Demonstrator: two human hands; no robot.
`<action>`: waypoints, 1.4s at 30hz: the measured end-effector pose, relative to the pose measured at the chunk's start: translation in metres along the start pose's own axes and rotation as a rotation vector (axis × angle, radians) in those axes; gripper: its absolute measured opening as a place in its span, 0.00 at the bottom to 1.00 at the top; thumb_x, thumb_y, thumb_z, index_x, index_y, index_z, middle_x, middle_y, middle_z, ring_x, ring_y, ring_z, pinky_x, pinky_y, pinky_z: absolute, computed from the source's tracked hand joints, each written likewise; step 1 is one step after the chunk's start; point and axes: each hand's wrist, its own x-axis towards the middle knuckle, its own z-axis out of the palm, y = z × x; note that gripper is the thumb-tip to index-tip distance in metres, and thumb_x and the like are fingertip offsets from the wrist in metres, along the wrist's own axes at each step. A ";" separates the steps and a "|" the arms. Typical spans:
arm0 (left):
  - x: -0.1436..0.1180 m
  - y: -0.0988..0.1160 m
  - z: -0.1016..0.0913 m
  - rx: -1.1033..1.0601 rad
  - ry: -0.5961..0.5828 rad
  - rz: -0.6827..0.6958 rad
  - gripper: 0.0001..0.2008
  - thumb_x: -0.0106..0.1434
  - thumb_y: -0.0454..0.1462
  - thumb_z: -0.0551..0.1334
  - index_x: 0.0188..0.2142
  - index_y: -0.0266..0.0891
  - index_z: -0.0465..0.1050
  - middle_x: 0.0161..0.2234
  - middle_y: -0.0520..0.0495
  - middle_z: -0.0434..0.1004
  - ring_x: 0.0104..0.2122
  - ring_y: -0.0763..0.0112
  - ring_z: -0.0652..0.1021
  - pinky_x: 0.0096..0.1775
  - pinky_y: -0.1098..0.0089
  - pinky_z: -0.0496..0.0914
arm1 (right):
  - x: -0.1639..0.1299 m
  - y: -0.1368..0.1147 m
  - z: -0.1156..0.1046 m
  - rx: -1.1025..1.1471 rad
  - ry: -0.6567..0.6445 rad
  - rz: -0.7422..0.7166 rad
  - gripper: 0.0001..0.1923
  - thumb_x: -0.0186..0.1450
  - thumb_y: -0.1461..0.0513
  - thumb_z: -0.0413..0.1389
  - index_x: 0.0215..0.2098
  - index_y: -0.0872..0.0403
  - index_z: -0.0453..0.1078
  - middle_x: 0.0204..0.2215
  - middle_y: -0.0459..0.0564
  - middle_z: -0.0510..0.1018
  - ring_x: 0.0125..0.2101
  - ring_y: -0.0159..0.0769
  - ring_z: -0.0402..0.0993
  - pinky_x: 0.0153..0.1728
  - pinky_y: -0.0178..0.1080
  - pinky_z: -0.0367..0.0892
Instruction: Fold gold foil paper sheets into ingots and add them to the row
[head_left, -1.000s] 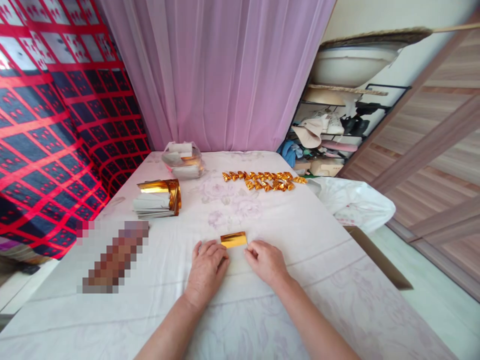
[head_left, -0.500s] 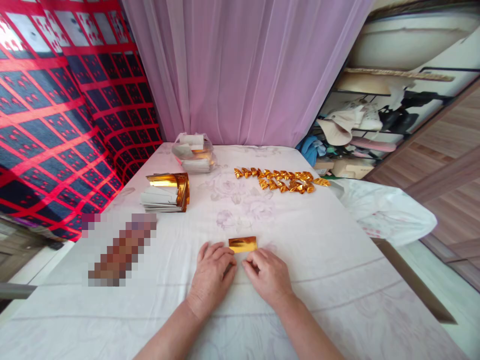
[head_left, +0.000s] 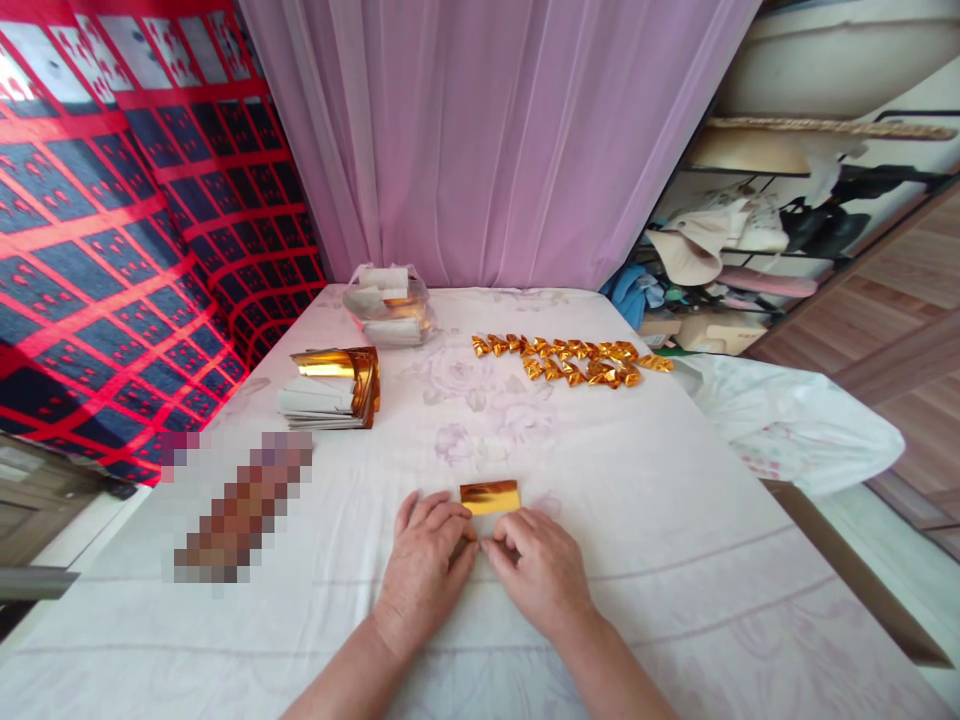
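Note:
A small sheet of gold foil paper lies on the table between my two hands, its gold face up and its near part grey-white. My left hand rests at the sheet's left side, fingers bent over the edge and thumb close to them. At the near right edge, my right hand has thumb and index finger pinched together on the paper. The fingers partly cover the sheet's near corners. Several folded gold foil pieces sit in rows further back to the right. To the left stands a stack of gold foil paper.
A clear plastic bag of more foil paper is at the back of the table, before a purple curtain. A pixelated patch covers something on the left. A white plastic bag and a shelf rack are at the right.
My thumbs and fingertips have drawn slightly closer together at the sheet's near edge. The view has shifted a little; the sheet still lies between my hands.

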 end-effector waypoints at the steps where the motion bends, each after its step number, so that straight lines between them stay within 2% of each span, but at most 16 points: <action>1: 0.000 0.000 0.000 -0.008 -0.006 -0.004 0.06 0.60 0.31 0.62 0.33 0.45 0.74 0.43 0.52 0.79 0.53 0.58 0.72 0.60 0.47 0.56 | 0.001 0.000 -0.001 0.002 -0.012 0.009 0.09 0.61 0.65 0.58 0.25 0.52 0.64 0.23 0.43 0.72 0.28 0.32 0.67 0.32 0.35 0.54; 7: 0.000 -0.001 -0.001 -0.025 -0.023 0.006 0.07 0.60 0.31 0.62 0.34 0.45 0.74 0.44 0.51 0.79 0.53 0.58 0.72 0.61 0.47 0.54 | 0.002 -0.001 -0.010 -0.017 -0.124 0.096 0.10 0.62 0.64 0.59 0.24 0.52 0.65 0.23 0.42 0.73 0.27 0.31 0.67 0.31 0.35 0.53; 16: 0.002 0.000 -0.004 0.002 -0.058 0.003 0.05 0.61 0.32 0.61 0.34 0.45 0.73 0.44 0.50 0.79 0.54 0.58 0.71 0.61 0.46 0.54 | 0.001 0.009 -0.025 -0.097 -0.217 0.299 0.09 0.63 0.62 0.59 0.25 0.51 0.68 0.23 0.40 0.74 0.26 0.30 0.68 0.28 0.34 0.52; 21: 0.001 -0.002 -0.003 -0.001 -0.044 0.009 0.06 0.61 0.32 0.60 0.34 0.45 0.74 0.44 0.50 0.79 0.54 0.59 0.71 0.61 0.47 0.53 | 0.005 0.008 -0.031 -0.093 -0.269 0.331 0.09 0.63 0.62 0.59 0.25 0.51 0.68 0.23 0.41 0.74 0.27 0.30 0.68 0.28 0.33 0.52; 35: 0.001 -0.003 -0.005 0.013 -0.045 0.031 0.08 0.62 0.31 0.58 0.35 0.45 0.74 0.45 0.50 0.79 0.54 0.60 0.71 0.60 0.47 0.54 | 0.001 0.015 -0.026 -0.018 -0.171 0.304 0.10 0.61 0.61 0.57 0.22 0.51 0.67 0.21 0.40 0.72 0.24 0.29 0.66 0.27 0.33 0.52; 42: 0.002 -0.003 -0.006 0.005 -0.063 0.020 0.04 0.62 0.34 0.62 0.35 0.46 0.74 0.45 0.50 0.79 0.54 0.57 0.71 0.60 0.46 0.54 | 0.001 0.014 -0.025 0.001 -0.151 0.311 0.09 0.61 0.61 0.58 0.23 0.51 0.68 0.21 0.40 0.72 0.24 0.29 0.66 0.27 0.34 0.53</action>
